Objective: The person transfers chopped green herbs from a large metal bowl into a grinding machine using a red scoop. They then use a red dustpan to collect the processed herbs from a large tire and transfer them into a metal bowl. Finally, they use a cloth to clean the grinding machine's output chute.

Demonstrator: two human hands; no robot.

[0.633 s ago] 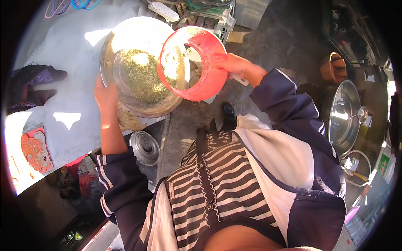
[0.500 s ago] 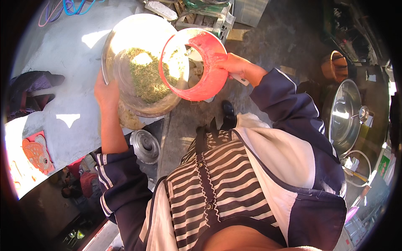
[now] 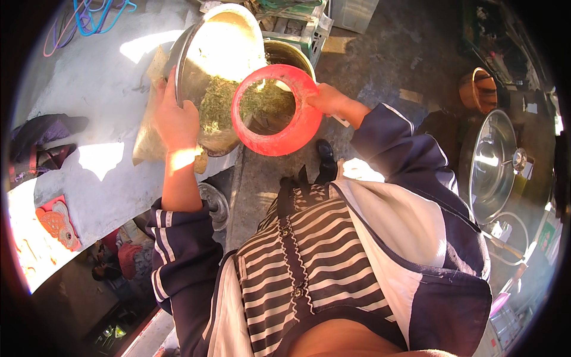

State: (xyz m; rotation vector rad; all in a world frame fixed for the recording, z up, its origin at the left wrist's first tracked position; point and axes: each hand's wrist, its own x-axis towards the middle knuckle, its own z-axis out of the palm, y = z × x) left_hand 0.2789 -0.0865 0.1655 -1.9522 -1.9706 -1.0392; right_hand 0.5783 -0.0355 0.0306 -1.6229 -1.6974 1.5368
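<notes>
My left hand grips the left rim of a wide metal basin, which tilts down to the right. Crumbly green-brown plant matter lies along its lower side. A red plastic ring-shaped collar is pinched at its right side by my right hand. A pale, narrow end of something shows below that hand; its kind is unclear. Through and behind the collar appears a deep round container with similar green bits inside. The basin's lip overlaps the collar's left side; whether they touch I cannot tell.
A yellowish sack lies behind my left hand on the pale tabletop. Plastic hangers and dark cloth lie farther left. A round metal piece sits below the table edge. Across the floor stands a large shiny basin.
The basin has tipped to the right, and its plant matter has shifted toward the collar. My left hand has moved right along with it. The collar sits slightly lower, revealing the round container.
</notes>
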